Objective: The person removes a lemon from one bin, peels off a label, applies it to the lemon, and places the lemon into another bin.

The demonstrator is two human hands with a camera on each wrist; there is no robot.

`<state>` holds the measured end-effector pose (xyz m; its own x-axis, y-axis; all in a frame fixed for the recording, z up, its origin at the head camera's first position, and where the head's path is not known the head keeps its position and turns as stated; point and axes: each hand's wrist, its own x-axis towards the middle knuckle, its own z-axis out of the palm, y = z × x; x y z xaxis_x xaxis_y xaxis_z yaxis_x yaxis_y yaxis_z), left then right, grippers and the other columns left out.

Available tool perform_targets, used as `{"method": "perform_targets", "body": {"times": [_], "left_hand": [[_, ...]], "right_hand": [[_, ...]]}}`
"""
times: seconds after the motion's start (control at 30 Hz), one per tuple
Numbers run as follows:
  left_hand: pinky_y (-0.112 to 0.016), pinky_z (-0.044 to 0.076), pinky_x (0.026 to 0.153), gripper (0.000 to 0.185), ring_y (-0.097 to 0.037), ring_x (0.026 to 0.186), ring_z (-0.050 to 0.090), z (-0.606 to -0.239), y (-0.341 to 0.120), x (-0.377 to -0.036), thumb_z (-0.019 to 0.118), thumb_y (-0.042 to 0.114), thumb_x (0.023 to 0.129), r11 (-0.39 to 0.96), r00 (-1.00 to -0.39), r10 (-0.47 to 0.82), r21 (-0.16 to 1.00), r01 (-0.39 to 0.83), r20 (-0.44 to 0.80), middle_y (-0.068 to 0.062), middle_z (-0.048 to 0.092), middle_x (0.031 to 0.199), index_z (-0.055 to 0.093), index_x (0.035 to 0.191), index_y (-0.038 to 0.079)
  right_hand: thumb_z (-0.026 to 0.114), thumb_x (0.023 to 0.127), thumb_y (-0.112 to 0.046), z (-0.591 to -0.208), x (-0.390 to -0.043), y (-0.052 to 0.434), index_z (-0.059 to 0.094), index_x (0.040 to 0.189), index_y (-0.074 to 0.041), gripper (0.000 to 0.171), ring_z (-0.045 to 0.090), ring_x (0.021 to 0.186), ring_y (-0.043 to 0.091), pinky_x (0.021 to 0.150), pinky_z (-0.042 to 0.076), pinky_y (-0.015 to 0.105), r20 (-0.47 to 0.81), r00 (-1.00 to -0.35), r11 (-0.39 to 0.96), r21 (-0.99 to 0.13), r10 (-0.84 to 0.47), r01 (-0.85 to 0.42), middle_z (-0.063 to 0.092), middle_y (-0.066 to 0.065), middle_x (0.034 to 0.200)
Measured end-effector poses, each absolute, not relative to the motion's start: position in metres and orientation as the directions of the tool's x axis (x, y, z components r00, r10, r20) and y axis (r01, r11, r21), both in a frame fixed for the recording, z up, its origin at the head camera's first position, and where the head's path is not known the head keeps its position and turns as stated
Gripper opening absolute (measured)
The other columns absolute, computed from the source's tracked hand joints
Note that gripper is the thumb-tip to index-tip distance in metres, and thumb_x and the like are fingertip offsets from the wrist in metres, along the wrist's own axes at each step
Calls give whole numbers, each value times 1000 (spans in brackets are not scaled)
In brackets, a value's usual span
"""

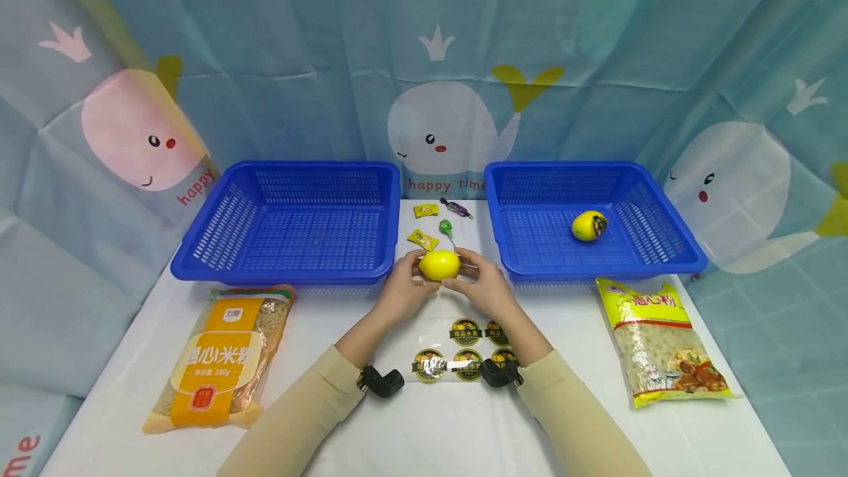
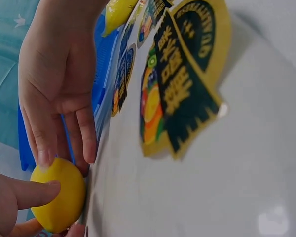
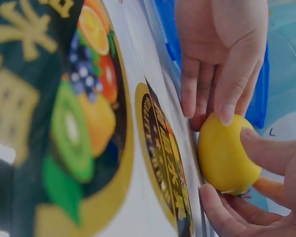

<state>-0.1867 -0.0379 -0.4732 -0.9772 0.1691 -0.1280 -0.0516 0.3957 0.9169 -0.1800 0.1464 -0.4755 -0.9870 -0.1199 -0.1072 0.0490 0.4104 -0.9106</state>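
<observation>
Between my two hands a yellow lemon (image 1: pixel 440 265) is held low over the white table, its long axis lying sideways. My left hand (image 1: pixel 405 282) grips its left end; the left thumb (image 2: pixel 37 193) lies across the peel and the fingers curl behind. From the other end my right hand (image 1: pixel 482 284) holds it, with the right thumb (image 3: pixel 264 148) on the near side. Nearer the body lies a clear sheet with several round black-and-gold fruit stickers (image 1: pixel 467 331), partly hidden by the right forearm.
Blue baskets stand at back left (image 1: pixel 285 274) and back right (image 1: pixel 596 269); the right one holds a stickered lemon (image 1: pixel 586 227). Yellow-wrapped sweets (image 1: pixel 422 240), a purple one (image 1: pixel 456 207) and a green lollipop (image 1: pixel 446 227) lie between. Pasta bags flank the sides, orange (image 1: pixel 221 359) and yellow (image 1: pixel 665 344).
</observation>
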Motion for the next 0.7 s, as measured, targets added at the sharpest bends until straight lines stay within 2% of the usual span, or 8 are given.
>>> {"method": "perform_targets", "body": {"times": [0.2, 0.3, 0.57, 0.7], "left_hand": [[-37, 56, 92, 61, -26, 104, 65, -472, -38, -185, 76, 4, 88, 444, -976, 167, 895, -51, -139, -18, 63, 123, 50, 143, 3], [-35, 56, 89, 60, -23, 99, 65, -471, -38, -183, 77, 5, 87, 468, -976, 165, 882, -51, -144, -16, 65, 119, 53, 141, 4], [-33, 55, 84, 66, -22, 97, 63, -471, -40, -183, 82, 11, 83, 523, -976, 163, 852, -40, -146, -14, 62, 123, 51, 142, 6], [-33, 55, 83, 66, -22, 97, 62, -470, -40, -183, 80, 13, 85, 527, -972, 161, 848, -61, -170, -14, 62, 124, 50, 143, 7]], "right_hand": [[78, 90, -17, -472, -179, 145, 55, 144, -10, 59, 64, 121, 34, 94, 57, 39, -95, -990, 476, -879, -103, 35, 57, 18, 143], [78, 90, -18, -473, -176, 146, 55, 144, -9, 60, 66, 118, 33, 93, 58, 39, -86, -991, 509, -860, -107, 19, 58, 17, 142], [83, 85, -26, -473, -174, 147, 49, 149, -12, 74, 65, 120, 30, 99, 54, 43, -98, -988, 527, -849, -117, 22, 57, 13, 145], [81, 87, -25, -473, -175, 145, 49, 149, -12, 71, 65, 120, 30, 98, 55, 42, -98, -989, 541, -841, -115, 20, 56, 14, 145]]}}
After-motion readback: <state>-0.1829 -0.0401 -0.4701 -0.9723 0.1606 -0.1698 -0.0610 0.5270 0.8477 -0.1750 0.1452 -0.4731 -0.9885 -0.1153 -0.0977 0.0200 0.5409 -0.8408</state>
